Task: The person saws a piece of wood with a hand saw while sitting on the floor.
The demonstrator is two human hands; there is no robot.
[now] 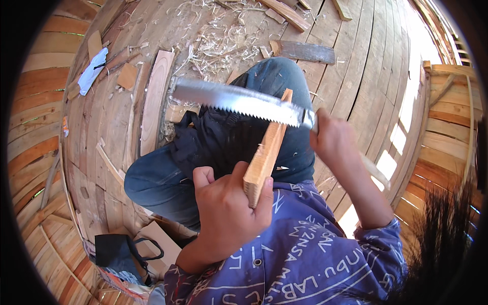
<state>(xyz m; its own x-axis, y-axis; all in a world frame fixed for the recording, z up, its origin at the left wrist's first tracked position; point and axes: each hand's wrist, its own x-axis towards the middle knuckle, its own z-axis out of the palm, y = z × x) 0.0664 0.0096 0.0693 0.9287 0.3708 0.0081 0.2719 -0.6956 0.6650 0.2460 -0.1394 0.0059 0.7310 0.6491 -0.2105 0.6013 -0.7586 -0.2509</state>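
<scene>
My left hand (pixel 226 203) is closed around the near end of a narrow wooden strip (pixel 268 145), which slants up and away over my lap. In my right hand (pixel 333 140) is the handle of a hand saw (pixel 234 100), its long pale end sticking out behind my wrist. The bright toothed blade reaches left across the strip near its far end, teeth toward me. Whether the teeth touch the wood I cannot tell. Beneath both lie my crossed legs in blue jeans (pixel 284 76), with a dark cloth (pixel 218 140) bunched on the lap.
Curly wood shavings (pixel 223 35) cover the plank floor ahead. A pinkish board (pixel 156 101) lies to the left, a dark board (pixel 303 52) beyond my knee. A light blue item (pixel 93 71) sits far left. A black bag (pixel 122 256) stands near left, beside plank walls.
</scene>
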